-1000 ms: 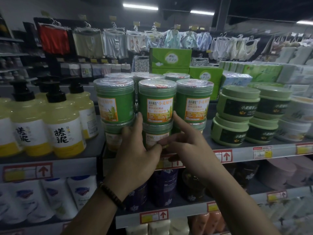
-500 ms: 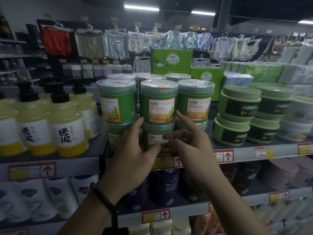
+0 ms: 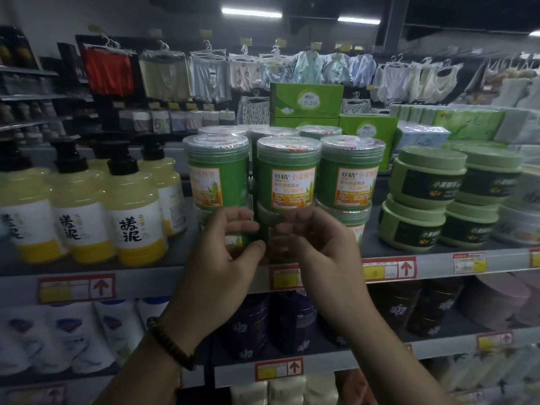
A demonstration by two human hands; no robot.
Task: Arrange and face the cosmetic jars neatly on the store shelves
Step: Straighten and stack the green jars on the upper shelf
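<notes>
- Yellow pump bottles (image 3: 131,217) with black heads stand in a group at the left end of the shelf (image 3: 146,276), well apart from both hands.
- The left hand (image 3: 222,267), with a dark beaded bracelet (image 3: 172,343) on its wrist, is raised to the bottom tier of the green jars (image 3: 350,176). Its fingers are curled in close and the thumb is at the left side of the lower middle jar (image 3: 267,229), holding it.
- The green jars stand two high in three front columns, with more behind. Their orange labels mostly face forward, but the top left jar's label is turned somewhat aside.
- The lower middle jar sits near the shelf's front edge, directly under the upper middle jar (image 3: 287,176). It is between the two hands and largely hidden by them.
- The right hand (image 3: 324,258) meets that jar from the right with its fingers curled. Blur makes contact hard to confirm, but they seem to grip its front right side.
- Pale green squat jars (image 3: 426,182) with dark labels are stacked two high further right, clear of the hands.
</notes>
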